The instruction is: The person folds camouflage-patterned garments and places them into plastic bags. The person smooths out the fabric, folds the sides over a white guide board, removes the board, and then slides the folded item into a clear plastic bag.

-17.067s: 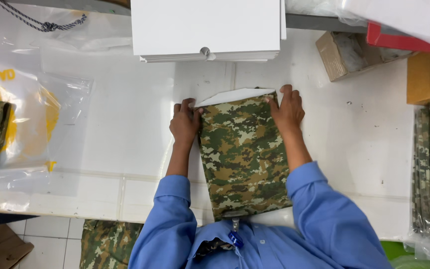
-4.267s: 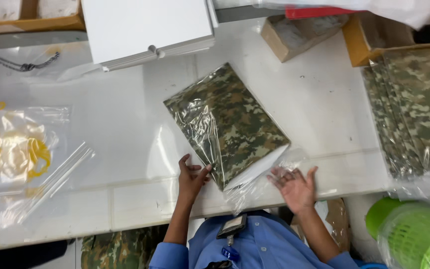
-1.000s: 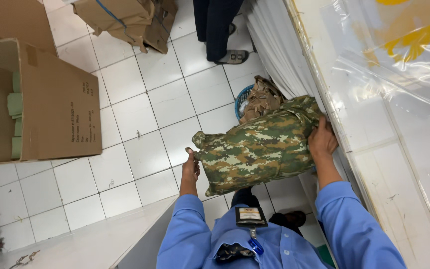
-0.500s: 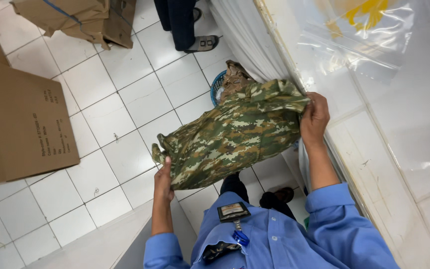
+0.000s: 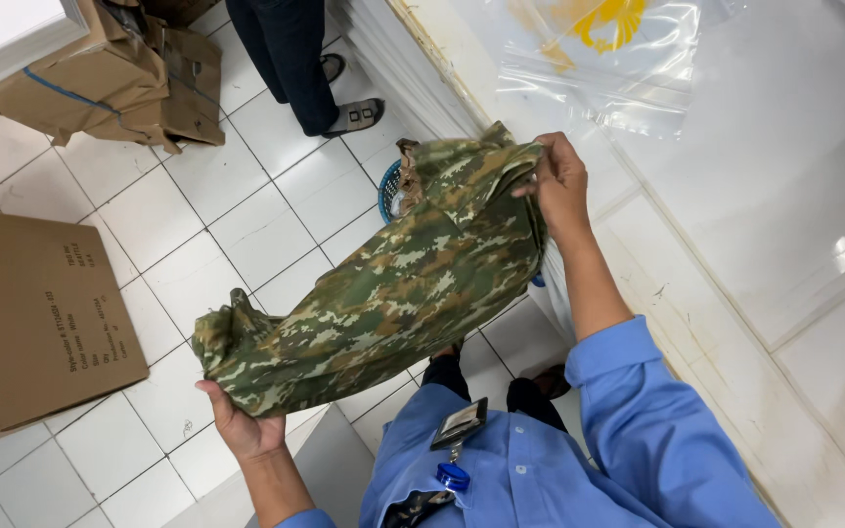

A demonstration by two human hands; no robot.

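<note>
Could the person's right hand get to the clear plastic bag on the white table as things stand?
Probably not at once: the right hand grips one end of the camouflage cloth. The plastic bag lies close by on the table, with nothing between.

Landmark: the camouflage-patterned folded cloth garment [image 5: 393, 293], stretched between the left hand [image 5: 242, 430] and right hand [image 5: 559, 186].
Right of garment: white tabletop [image 5: 784, 244], broad and bare near its edge; a clear plastic bag with a yellow print [image 5: 618, 59] lies at its far end.
Beyond garment: a blue basket [image 5: 388, 196] sits just behind it; further off, a standing person's dark trouser legs and sandalled feet [image 5: 295, 68] block the way.
Left of garment: open white tiled floor [image 5: 207, 205], then a large brown cardboard box [image 5: 31, 323].
Far left corner: crumpled brown cardboard pieces [image 5: 119, 78].
</note>
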